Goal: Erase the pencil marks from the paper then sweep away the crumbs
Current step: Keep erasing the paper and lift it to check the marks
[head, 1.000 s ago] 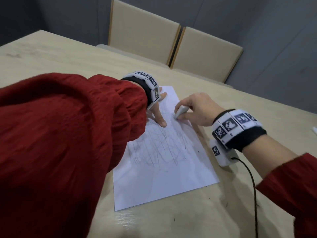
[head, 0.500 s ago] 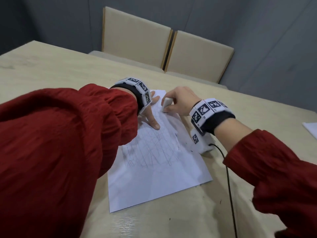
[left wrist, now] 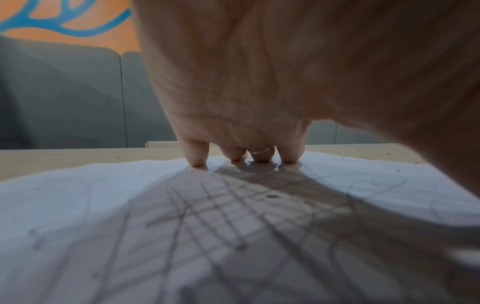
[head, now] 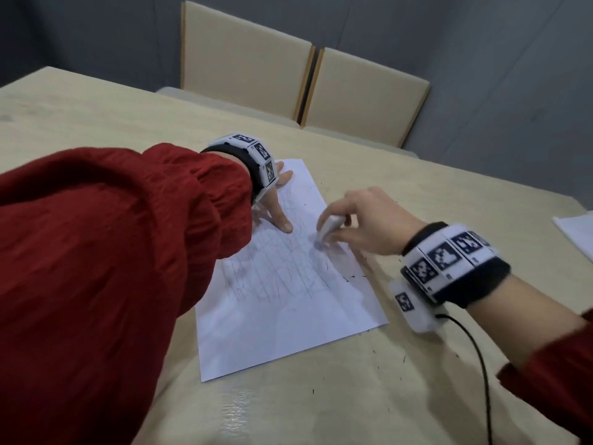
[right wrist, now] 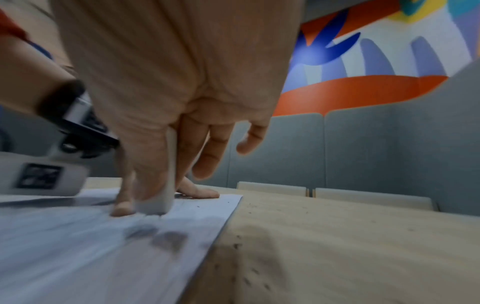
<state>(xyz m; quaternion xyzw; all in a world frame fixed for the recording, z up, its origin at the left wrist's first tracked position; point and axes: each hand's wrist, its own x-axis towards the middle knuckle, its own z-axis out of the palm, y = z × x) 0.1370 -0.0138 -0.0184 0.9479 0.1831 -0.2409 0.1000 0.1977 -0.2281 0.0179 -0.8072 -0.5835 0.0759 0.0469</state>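
The thin, floppy paper (head: 288, 316) lay mid-desk (head: 96, 123), pinned by the flat, spread left hand (head: 276, 200); the right hand (head: 369, 220) pinched the small eraser (head: 329, 228) against it, near the paper's right edge.

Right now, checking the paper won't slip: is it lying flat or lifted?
Flat: the paper lies on the table, left hand fingertips pressing its far end.

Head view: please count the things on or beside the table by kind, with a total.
Paper sheets: 2 (one under the hands, one at the right edge)
Eraser: 1
Chairs: 2 ()
Total: 5
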